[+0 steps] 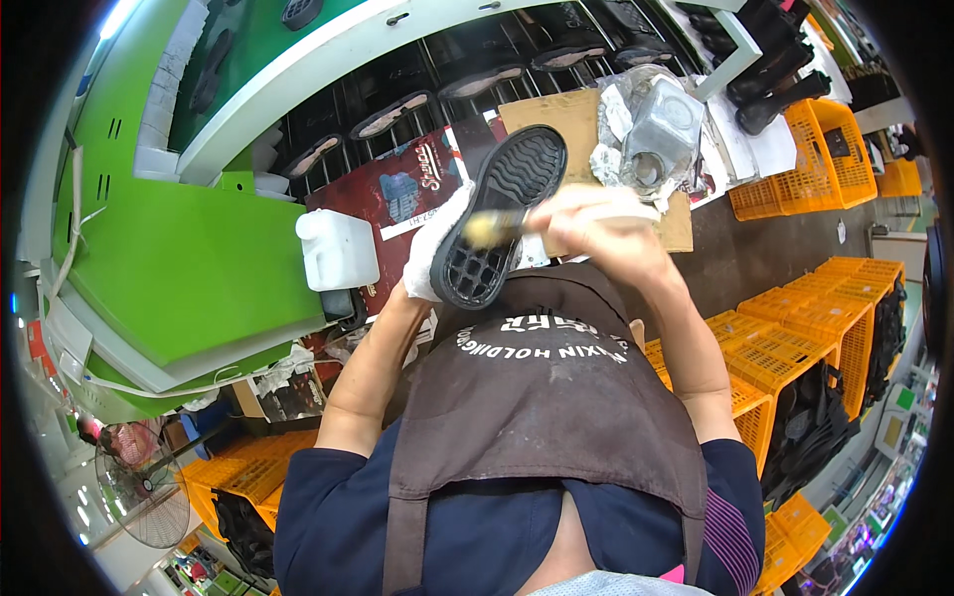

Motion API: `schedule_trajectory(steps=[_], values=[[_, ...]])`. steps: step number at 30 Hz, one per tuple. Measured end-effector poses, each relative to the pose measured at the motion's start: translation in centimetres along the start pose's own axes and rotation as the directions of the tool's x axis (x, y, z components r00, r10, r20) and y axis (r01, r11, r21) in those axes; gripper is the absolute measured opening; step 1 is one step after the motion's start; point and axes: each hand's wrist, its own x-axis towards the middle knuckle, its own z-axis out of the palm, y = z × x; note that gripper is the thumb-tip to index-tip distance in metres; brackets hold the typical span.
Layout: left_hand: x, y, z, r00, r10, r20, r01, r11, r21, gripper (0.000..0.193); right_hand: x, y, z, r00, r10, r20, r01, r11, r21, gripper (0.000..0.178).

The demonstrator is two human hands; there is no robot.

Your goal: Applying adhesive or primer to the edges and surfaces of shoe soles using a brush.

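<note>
A black shoe sole is held up in front of me, its ridged forefoot at the top and its grid-patterned heel at the bottom. My left hand, in a white glove, grips the sole along its left edge, its fingers partly hidden. My right hand, bare and smeared by motion, is closed around the handle of a brush. The pale yellowish bristles of the brush lie over the middle of the sole; whether they touch it I cannot tell.
Beyond the sole, a cloudy clear plastic container stands amid crumpled white paper on a cardboard sheet. A white plastic jug is at the left, beside a green machine. Black footwear lines a rack. Orange crates stand right.
</note>
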Motion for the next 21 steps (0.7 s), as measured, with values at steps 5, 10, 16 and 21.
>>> schedule_trajectory(steps=[5, 10, 16, 21], values=[[-0.2, 0.2, 1.7, 0.985, 0.002, -0.172, 0.043, 0.965, 0.257, 0.043, 0.5, 4.7, -1.8, 0.905, -0.317, -0.284, 0.141, 0.853, -0.502, 0.014], [0.1, -0.1, 0.2, 0.994, 0.001, -0.112, 0.022, 0.978, 0.208, 0.044, -0.5, 0.7, 2.5, 0.920, -0.383, -0.083, 0.312, 0.844, -0.436, 0.021], [0.6, 0.1, -0.2, 0.995, 0.046, -0.084, -0.020, 0.957, 0.289, 0.038, -0.5, -0.1, 2.1, 0.956, -0.283, 0.081, 0.289, 0.954, -0.075, 0.013], [-0.1, -0.1, -0.4, 0.997, -0.034, -0.063, 0.024, 0.989, -0.148, 0.041, 0.5, 2.2, -0.5, 0.939, -0.296, -0.177, 0.203, 0.889, -0.409, 0.015]])
